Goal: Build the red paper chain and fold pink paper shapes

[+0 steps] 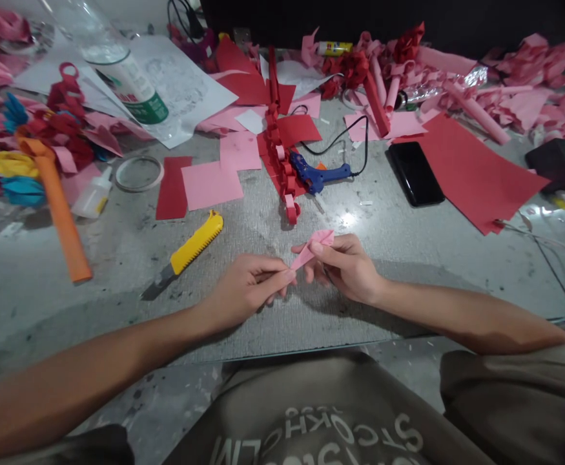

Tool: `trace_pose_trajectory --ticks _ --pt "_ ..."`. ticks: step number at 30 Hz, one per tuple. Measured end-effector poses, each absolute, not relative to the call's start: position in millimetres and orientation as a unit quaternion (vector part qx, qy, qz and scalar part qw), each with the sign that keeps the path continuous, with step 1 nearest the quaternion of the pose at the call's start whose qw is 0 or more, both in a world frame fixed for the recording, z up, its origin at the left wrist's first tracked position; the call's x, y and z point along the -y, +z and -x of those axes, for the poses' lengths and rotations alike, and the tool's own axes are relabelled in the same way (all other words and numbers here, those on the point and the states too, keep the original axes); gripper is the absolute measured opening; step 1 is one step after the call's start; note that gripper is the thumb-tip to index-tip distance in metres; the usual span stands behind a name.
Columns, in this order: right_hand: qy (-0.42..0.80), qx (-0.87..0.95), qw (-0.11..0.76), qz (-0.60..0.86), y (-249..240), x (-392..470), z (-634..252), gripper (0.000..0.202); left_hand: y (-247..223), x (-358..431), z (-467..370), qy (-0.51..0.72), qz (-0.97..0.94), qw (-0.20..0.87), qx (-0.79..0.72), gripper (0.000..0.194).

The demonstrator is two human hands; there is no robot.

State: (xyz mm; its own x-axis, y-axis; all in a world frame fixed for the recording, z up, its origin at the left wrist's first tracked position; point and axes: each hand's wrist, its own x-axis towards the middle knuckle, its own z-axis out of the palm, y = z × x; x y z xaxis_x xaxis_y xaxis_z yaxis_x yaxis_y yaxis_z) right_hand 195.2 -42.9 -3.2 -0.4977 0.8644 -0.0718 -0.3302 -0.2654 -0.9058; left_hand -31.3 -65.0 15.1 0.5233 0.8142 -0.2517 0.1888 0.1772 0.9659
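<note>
Between my two hands is a folded piece of pink paper [306, 254], narrow at its lower left end and wider at the top right. My left hand [257, 281] pinches the narrow tip between thumb and fingers. The wider part is gripped by my right hand [343, 261], with the thumb pressed on top. Just beyond the paper lies a red and pink paper chain [289, 184]. A blue glue gun [323, 173] rests beside the chain. To the left of my left hand is a yellow utility knife [197, 242] with its blade out.
A bottle [134, 87] stands at the back left near a tape roll [139, 174] and a glue bottle [92, 194]. Pink sheets [213, 183] lie mid-table. A black phone [414, 173] sits by red paper [480, 174] at right. Paper scraps crowd the back.
</note>
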Motion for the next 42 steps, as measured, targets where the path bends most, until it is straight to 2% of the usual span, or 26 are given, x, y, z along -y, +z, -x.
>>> trace_pose_trajectory --ticks 5,12,23,29,35,39,42 --pt "0.738 0.437 0.408 0.314 2 44 -193 0.036 15 66 32 0.242 -0.591 0.640 -0.426 0.034" --pt "0.710 0.430 0.430 0.356 4 43 -195 0.033 14 65 33 0.234 -0.582 0.643 -0.440 0.036" --pt "0.728 0.398 0.448 0.332 -5 45 -197 0.031 15 66 34 0.223 -0.569 0.652 -0.450 0.037" --pt "0.689 0.411 0.462 0.378 -4 43 -196 0.043 13 65 37 0.247 -0.570 0.646 -0.444 0.039" --pt "0.650 0.423 0.486 0.404 -4 45 -199 0.033 15 63 36 0.236 -0.571 0.650 -0.442 0.040" --pt "0.617 0.448 0.498 0.414 -8 47 -204 0.034 20 61 39 0.251 -0.608 0.617 -0.433 0.038" --pt "0.607 0.497 0.474 0.400 -9 47 -206 0.039 21 58 42 0.270 -0.638 0.580 -0.429 0.037"
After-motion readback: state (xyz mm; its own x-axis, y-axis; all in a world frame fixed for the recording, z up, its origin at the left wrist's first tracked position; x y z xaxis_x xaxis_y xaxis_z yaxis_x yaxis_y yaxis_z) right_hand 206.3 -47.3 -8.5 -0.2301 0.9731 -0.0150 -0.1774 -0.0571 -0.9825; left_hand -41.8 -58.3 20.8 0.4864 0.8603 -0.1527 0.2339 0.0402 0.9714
